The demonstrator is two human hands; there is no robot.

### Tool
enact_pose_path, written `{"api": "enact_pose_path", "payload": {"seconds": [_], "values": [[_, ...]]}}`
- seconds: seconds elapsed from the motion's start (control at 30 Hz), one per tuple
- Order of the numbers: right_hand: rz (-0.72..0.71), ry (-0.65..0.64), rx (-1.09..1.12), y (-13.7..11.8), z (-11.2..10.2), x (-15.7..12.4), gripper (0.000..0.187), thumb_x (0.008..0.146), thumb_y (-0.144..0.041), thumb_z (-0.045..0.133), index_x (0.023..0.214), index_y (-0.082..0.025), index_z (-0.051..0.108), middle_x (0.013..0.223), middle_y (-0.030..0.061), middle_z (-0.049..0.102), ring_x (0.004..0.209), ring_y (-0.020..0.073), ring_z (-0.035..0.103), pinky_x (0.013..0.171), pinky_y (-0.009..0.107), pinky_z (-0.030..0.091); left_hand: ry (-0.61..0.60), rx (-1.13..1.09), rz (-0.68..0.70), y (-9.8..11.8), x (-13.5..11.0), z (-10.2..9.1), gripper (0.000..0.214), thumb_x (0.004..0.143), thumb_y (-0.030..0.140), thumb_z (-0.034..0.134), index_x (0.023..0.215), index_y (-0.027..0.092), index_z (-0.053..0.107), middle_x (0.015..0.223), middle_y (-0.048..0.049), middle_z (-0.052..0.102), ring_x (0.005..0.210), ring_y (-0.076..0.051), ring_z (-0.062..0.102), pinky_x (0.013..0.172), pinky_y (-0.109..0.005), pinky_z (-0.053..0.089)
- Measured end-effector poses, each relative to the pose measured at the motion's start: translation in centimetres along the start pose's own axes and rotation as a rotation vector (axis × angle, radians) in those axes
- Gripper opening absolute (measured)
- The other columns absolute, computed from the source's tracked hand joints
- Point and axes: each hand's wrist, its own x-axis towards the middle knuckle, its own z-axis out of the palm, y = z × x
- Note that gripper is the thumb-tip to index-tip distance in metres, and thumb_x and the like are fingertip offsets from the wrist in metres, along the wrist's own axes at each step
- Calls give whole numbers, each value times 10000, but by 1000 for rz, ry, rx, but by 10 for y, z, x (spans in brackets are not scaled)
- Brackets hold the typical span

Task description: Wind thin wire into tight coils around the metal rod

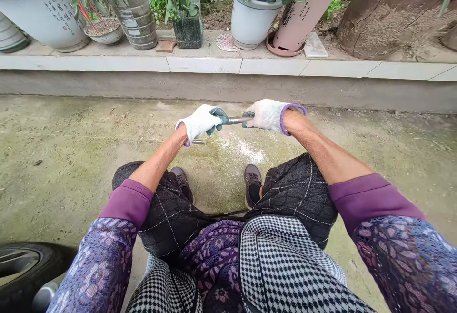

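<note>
In front of my knees, my left hand (204,121) and my right hand (266,114) both wear white gloves with dark green coated fingers and purple cuffs. Between them a short, slim metal rod (236,120) lies nearly level, shiny toward the left and duller brown toward the right. My left fingers wrap round its left end, and my right fingers pinch the other end. Both ends are hidden in the gloves, so its exact kind cannot be made out. Another small shiny metal piece (198,141) lies on the ground just below my left wrist.
White powder (250,152) is scattered on the concrete floor (64,160) between my shoes. Ahead runs a low tiled ledge (271,66) bearing several plants, including a white pot (252,22) and a pink pot (296,22). A wheel (46,265) stands at the lower left.
</note>
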Motion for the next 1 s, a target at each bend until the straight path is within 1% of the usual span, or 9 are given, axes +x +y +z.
{"api": "enact_pose_path", "payload": {"seconds": [0.17,0.27,0.37,0.53,0.63,0.73,0.8,0.87,1.0], "values": [[103,124,-271,-12,-8,-6,416,903,-437,596,1210,-199,746,1000,104,763,845,243,681,663,335,437,-5,-94,-38,5,-3,-1,160,844,150,685,965,101,777,710,-56,717,429,-51,456,441,-245,382],[97,170,-310,-17,-8,-8,411,942,-442,550,1225,-206,732,1028,107,766,877,251,683,677,342,428,-7,-150,-22,4,-3,-4,147,856,102,649,951,108,761,592,2,628,425,-57,450,432,-238,377],[74,225,-332,-18,-8,-5,406,945,-438,535,1211,-203,731,1023,116,763,887,264,684,681,353,424,53,-224,-22,6,-4,-5,145,867,62,615,924,122,733,542,40,555,427,-53,441,430,-224,369],[77,273,-272,-16,-14,3,390,931,-422,558,1195,-197,738,1026,132,748,889,278,679,702,376,439,118,-331,-16,12,-6,-5,147,935,119,600,1030,112,711,625,8,644,417,-47,445,447,-229,405],[77,336,-125,-17,-18,4,341,910,-402,607,1130,-181,745,922,116,721,806,250,654,668,365,451,108,-334,3,14,-5,-6,186,944,142,600,1091,97,707,692,-24,700,426,-42,459,454,-215,417],[66,319,258,-18,-20,1,335,903,-427,644,1080,-156,731,738,59,638,601,161,554,541,318,436,114,-327,41,15,-1,-7,213,947,152,576,1113,98,698,778,-43,737,431,-35,458,449,-199,413],[38,269,516,-18,-21,-4,371,886,-467,686,1067,-144,714,661,16,572,505,109,459,453,281,394,127,-297,84,16,1,-7,211,930,152,579,1095,107,701,854,-54,755,439,-32,458,453,-199,417],[-13,210,684,-17,-22,-10,395,856,-493,736,1031,-141,702,626,-13,530,467,81,402,394,253,351,137,-243,136,16,2,-7,187,906,157,598,1042,107,716,911,-71,761,457,-33,471,461,-205,420],[-91,4,808,-11,-22,-22,416,834,-497,777,1037,-141,701,572,-42,508,424,63,373,351,229,319,176,-73,142,11,4,-7,168,868,170,633,968,101,749,828,-64,739,510,-67,512,507,-227,437]]}}
